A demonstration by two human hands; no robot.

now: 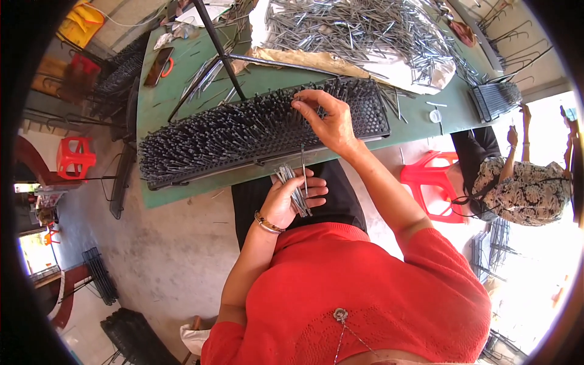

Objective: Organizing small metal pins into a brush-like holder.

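A long black perforated rack (367, 117) lies along the near edge of a green table. Dark thin pieces stand upright in most of its holes, while bare holes show at the right end. My left hand (281, 201), below the rack's front edge, holds a bundle of thin grey metal strips (297, 196); one strip sticks up apart from the others. Above the rack, right of its middle, my right hand (331, 121) has its thumb and forefinger pinched together over the standing pieces. Whatever is between those fingertips is too small to make out.
A large heap of loose metal strips (353, 30) covers the far side of the green table (176, 79). A black metal frame (222, 55) rises behind the rack. Red stools (76, 159) stand on the floor. Another person (517, 188) in a patterned top works at the right.
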